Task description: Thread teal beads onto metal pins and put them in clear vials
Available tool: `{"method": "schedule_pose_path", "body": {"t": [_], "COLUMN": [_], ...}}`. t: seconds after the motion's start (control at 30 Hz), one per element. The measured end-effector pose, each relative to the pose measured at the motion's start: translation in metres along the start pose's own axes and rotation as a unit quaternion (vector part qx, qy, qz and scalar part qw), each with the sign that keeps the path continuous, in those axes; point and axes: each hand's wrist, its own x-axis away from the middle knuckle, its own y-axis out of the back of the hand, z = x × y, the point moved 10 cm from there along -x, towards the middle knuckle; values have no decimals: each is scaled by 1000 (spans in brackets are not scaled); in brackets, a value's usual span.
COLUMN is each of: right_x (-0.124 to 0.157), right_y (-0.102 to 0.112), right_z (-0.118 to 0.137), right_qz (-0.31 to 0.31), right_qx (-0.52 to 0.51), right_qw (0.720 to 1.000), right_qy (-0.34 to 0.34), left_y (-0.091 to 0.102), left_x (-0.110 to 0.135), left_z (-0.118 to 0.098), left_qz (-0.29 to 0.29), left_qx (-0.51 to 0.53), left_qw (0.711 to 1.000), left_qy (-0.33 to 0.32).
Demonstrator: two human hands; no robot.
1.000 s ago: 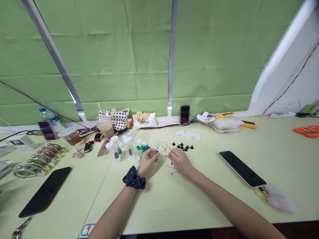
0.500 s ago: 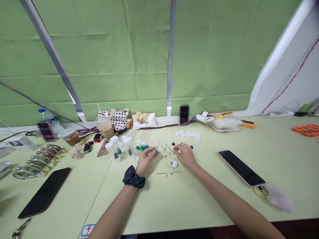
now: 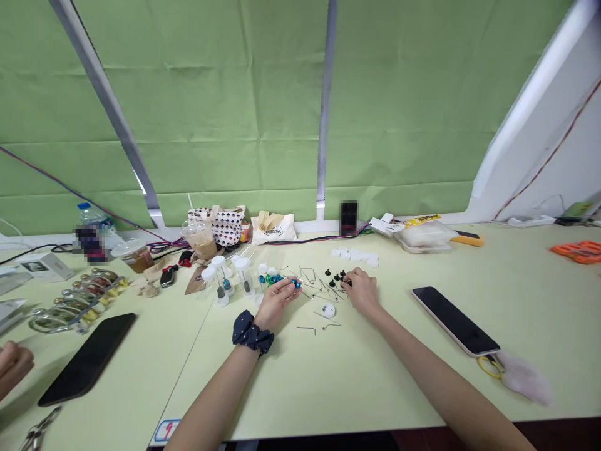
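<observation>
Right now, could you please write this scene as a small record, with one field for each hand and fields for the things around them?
left hand: touching blue beads
right hand: fingers at small black knobs
between hands: bent metal pins
below pins: white round cap
left wrist: navy dotted scrunchie
other person: hand at far left edge

The left forearm (image 3: 220, 388) and right forearm (image 3: 436, 369) reach in across the front edge of the worktop (image 3: 328, 388), angling toward each other. The left hand (image 3: 277, 303) lies palm down with fingers curled; the right hand (image 3: 362, 292) sits apart, fingertips bent downward.
</observation>
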Motion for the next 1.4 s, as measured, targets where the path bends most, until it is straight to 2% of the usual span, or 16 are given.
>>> {"method": "schedule_pose_path", "body": {"t": [0.07, 0.13, 0.27, 0.33, 0.43, 0.5, 0.63, 0.87, 0.97, 1.2, 1.4], "right_x": [1, 4, 21, 29, 35, 34, 32, 34, 36, 37, 46], "right_y": [5, 4, -14, -21, -27, -25, -13, 1, 4, 8, 11], "right_z": [10, 26, 67, 81, 85, 84, 88, 98, 104, 108, 118], "right_qz": [1, 32, 164, 202, 207, 187, 140, 96, 103, 94, 62], "right_qx": [-79, -188, -386, -436, -471, -472, -433, -284, -252, -260, -159], "right_qw": [997, 982, 908, 877, 857, 861, 890, 944, 948, 940, 949], "right_qy": [5, 7, -2, -9, -32, -29, 27, 138, 167, 198, 264], "left_y": [-3, -8, -18, -22, -24, -24, -26, -29, -29, -34, -31], "left_x": [1, 2, 6, 7, 8, 8, 8, 11, 11, 13, 12], "left_z": [0, 1, 4, 5, 3, 2, 0, -3, -3, -5, -4], "left_qz": [8, 17, 43, 55, 55, 50, 50, 44, 43, 61, 46], "left_qx": [-11, -30, -61, -74, -103, -119, -139, -168, -173, -170, -156], "left_qw": [1000, 999, 997, 996, 993, 991, 988, 984, 983, 983, 986], "left_qy": [-5, -8, -3, -3, -16, -24, -33, -47, -53, -43, -44]}}
